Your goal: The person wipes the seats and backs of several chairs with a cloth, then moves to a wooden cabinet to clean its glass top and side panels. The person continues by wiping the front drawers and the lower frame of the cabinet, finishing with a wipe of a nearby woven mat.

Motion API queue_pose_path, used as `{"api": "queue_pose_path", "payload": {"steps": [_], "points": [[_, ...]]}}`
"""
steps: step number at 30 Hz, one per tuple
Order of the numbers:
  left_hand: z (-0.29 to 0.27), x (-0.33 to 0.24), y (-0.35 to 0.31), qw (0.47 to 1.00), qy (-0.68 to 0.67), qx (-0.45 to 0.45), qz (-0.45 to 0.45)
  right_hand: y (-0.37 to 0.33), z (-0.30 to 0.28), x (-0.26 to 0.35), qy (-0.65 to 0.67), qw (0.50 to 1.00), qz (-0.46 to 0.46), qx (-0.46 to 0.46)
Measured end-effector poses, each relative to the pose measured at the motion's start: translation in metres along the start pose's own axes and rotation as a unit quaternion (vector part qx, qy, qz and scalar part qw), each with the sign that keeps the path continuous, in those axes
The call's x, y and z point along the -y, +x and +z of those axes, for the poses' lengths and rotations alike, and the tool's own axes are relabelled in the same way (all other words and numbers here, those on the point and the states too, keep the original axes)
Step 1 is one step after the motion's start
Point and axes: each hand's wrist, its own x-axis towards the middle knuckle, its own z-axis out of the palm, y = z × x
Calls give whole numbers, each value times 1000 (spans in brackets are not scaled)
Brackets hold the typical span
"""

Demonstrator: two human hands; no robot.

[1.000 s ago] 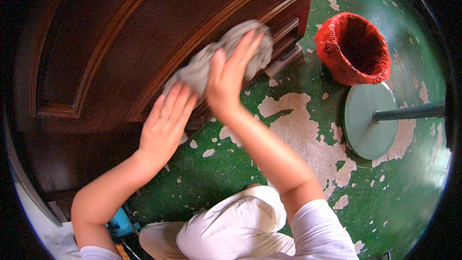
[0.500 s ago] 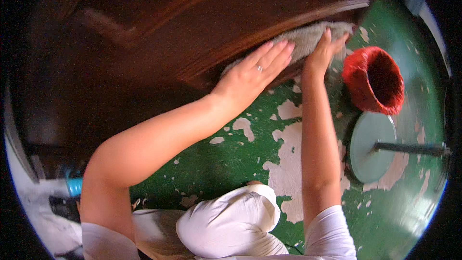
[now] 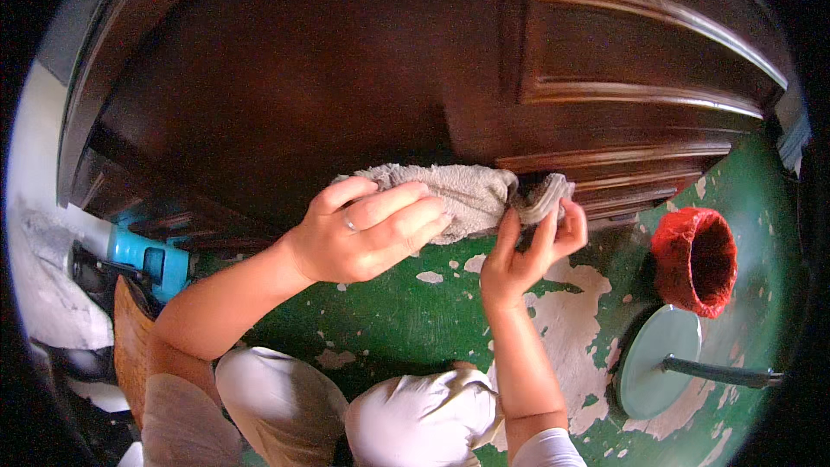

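Note:
A bunched grey cloth (image 3: 471, 196) stretches between my two hands in front of a dark brown panelled wooden door (image 3: 346, 78). My left hand (image 3: 367, 229), with a ring on one finger, grips the cloth's left end, fingers curled over it. At the other end my right hand (image 3: 532, 246) pinches a folded part of the cloth between thumb and fingers. The cloth hangs near the door's lower part, above the floor; whether it touches the wood I cannot tell.
On the right stands a red-lined bin (image 3: 692, 259), beside a round pale-green disc with a dark rod (image 3: 661, 363). The green floor (image 3: 389, 320) has peeling patches. A turquoise object (image 3: 151, 259) and a wooden piece (image 3: 131, 337) lie left. My bent knees are below.
The cloth was pressed flat along the door's lower moulding; now it is bunched and drawn away, nearer me. Both hands moved left and closed on it. The view shifted too.

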Motion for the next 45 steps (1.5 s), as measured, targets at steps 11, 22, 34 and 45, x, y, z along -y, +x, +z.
{"api": "queue_pose_path", "payload": {"steps": [11,22,34,45], "points": [[43,16,76,915,40,-277,-289,138,29,78,-75,964,-250,-53],[104,-92,-8,846,-380,-164,-336,61,19,12,-160,951,-219,148],[58,-14,66,854,-200,-376,-300,127,41,77,-91,944,-313,-44],[150,-121,-29,843,-234,-188,-447,-19,25,-49,-140,974,-83,158]]}}
